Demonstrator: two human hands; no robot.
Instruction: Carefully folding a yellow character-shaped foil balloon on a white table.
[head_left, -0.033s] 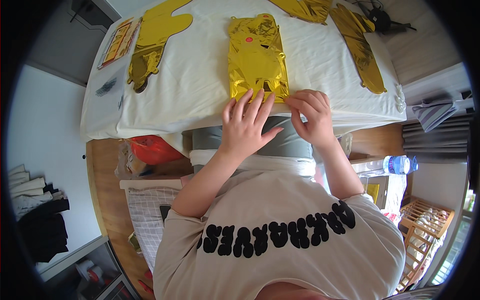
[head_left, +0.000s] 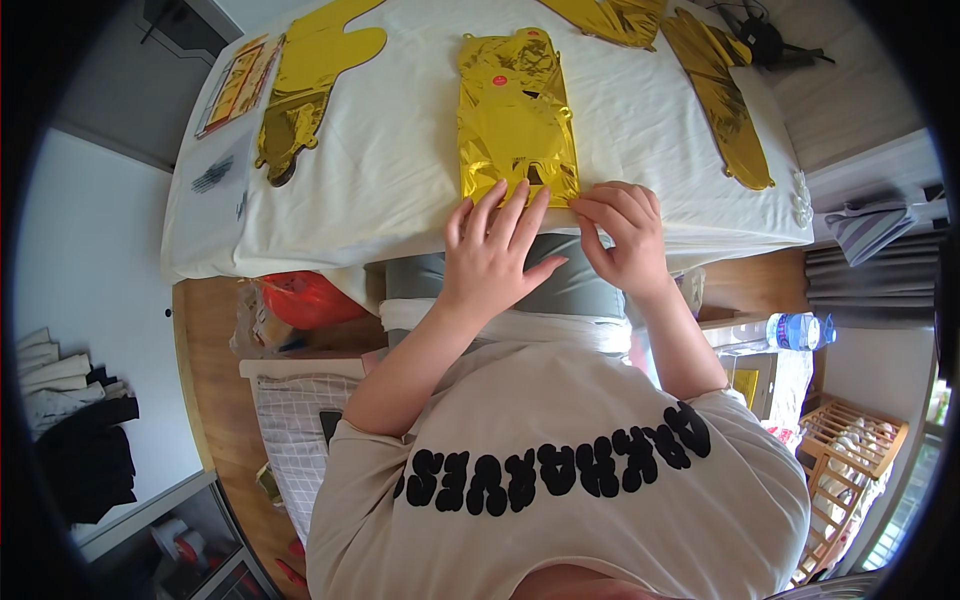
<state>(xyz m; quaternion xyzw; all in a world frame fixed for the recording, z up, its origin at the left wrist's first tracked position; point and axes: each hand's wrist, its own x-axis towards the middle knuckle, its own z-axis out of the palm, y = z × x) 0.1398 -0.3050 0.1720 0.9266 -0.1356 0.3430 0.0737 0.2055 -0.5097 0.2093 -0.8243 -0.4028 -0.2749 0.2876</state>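
A flat, folded gold foil balloon (head_left: 517,120) lies lengthwise at the front middle of the cloth-covered table, its shiny surface creased and marked with small red round spots. My left hand (head_left: 492,245) rests with spread fingers on its near edge, the fingertips pressing the foil flat. At the near right corner, my right hand (head_left: 625,232) has its fingers curled and thumb drawn in, the index fingertip at the foil's corner. The small bit of foil between those fingers is mostly hidden.
More flat gold foil balloons lie on the white tablecloth (head_left: 390,130): one at left (head_left: 300,90), one at right (head_left: 722,110), one at the back (head_left: 610,20). A printed packet (head_left: 238,85) and a clear bag (head_left: 215,190) sit far left. A black object (head_left: 760,40) is back right.
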